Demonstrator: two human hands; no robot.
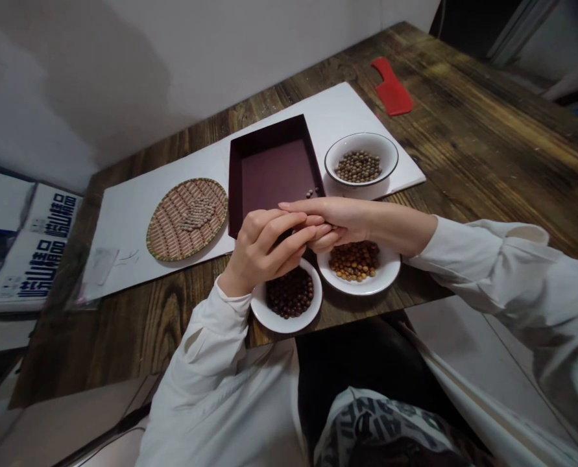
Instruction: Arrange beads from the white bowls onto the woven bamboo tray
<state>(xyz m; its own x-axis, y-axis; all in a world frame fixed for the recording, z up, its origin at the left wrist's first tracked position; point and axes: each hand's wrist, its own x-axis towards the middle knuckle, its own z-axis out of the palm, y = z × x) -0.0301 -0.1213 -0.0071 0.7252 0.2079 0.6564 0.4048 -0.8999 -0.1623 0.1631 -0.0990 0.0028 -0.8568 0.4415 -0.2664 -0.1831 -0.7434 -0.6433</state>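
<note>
My left hand (268, 243) and my right hand (342, 219) meet over the front of a dark maroon tray (279, 172). Their fingers are closed and touch each other; whatever lies between them is hidden. A white dish (316, 285) of dark brown beads (290, 293) sits below my left hand. Under my right hand, a white plate (383, 279) holds amber-brown beads (354, 261). A few small beads (313, 192) show in the tray just above my fingers.
A white bowl (335, 147) of greyish-brown beads (358, 167) stands right of the tray. To its left lies a round woven mat (165, 224) with a small strand of beads (200, 213). A red comb (393, 91) rests on the wooden table (464, 143), beyond the white board (123, 201).
</note>
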